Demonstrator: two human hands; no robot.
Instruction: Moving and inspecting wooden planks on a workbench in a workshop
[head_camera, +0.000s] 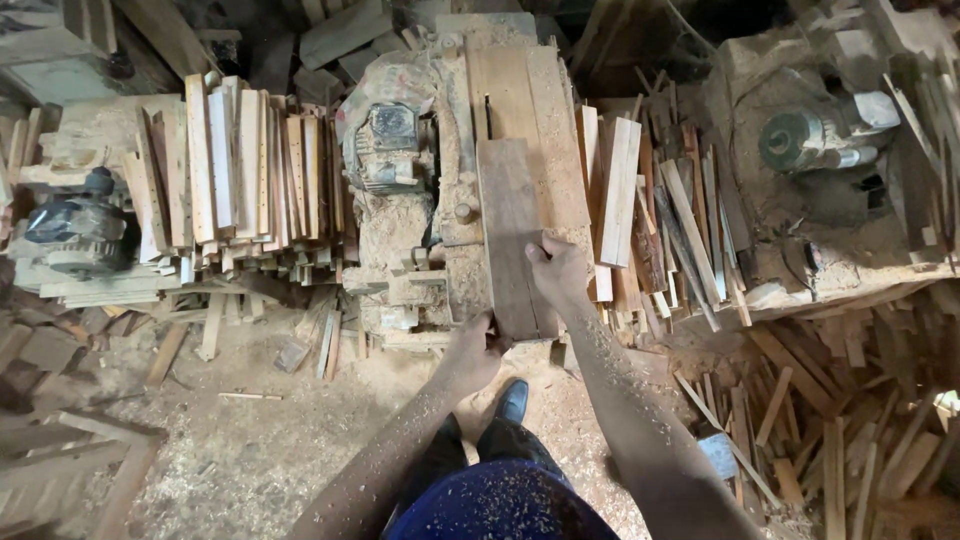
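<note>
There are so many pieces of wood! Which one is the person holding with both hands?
The wide dark board lying on the saw table. The left hand grips its near end and the right hand presses its right edge. The pale slat stacks lie untouched.

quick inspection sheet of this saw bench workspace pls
surface: saw table coated in sawdust
job's things: wooden board lying flat on the table, in line with the blade slot
clutter: cut slats stacked at left, offcuts heaped at right
grippers: left hand at the board's near end, right hand on its right edge
cables: nothing seen
surroundings: motor beside the table, sawdust floor
</note>
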